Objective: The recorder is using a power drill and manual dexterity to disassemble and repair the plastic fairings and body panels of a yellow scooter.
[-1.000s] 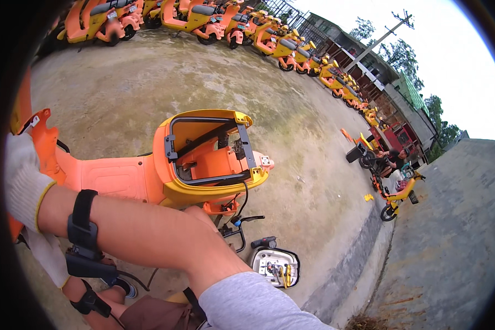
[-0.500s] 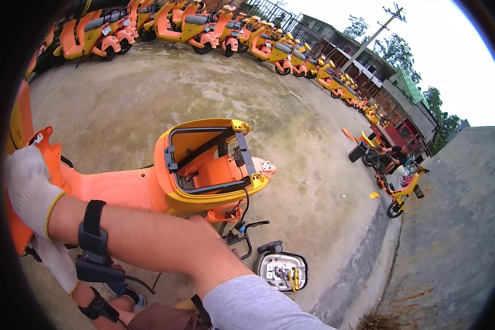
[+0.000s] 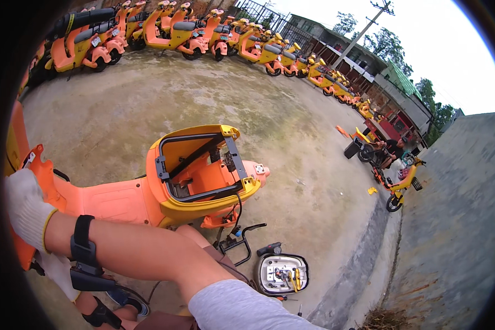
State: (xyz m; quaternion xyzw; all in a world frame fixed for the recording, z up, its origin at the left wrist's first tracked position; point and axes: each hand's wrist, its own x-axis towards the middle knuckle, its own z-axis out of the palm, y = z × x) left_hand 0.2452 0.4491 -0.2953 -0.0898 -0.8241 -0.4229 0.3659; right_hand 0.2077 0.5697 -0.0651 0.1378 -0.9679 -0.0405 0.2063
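Observation:
Both my hands wear white knit gloves and are at the left front of an orange and yellow scooter [image 3: 113,201]. My right hand [image 3: 26,203] reaches across to the orange front panel [image 3: 38,162], just below its upper part, with its fingers hidden at the dark rim of the picture. My left hand [image 3: 58,275] is lower, beside the same panel and partly behind my right forearm; its fingers are hidden too. The scooter's body opening [image 3: 201,179] is uncovered, framed in black. A black bent metal bar [image 3: 249,242] sticks out below it.
An upturned white tray [image 3: 269,269] with tools lies on the concrete ground, beside a cordless drill [image 3: 269,247]. A co-worker [image 3: 393,151] works at another scooter [image 3: 401,187] on the right. Parked scooters [image 3: 176,33] line the back; a sloping concrete surface [image 3: 440,220] fills the right side.
The view has shifted, so the scooter, its front panel and both my gloved hands sit lower in the picture. My hands remain at the panel.

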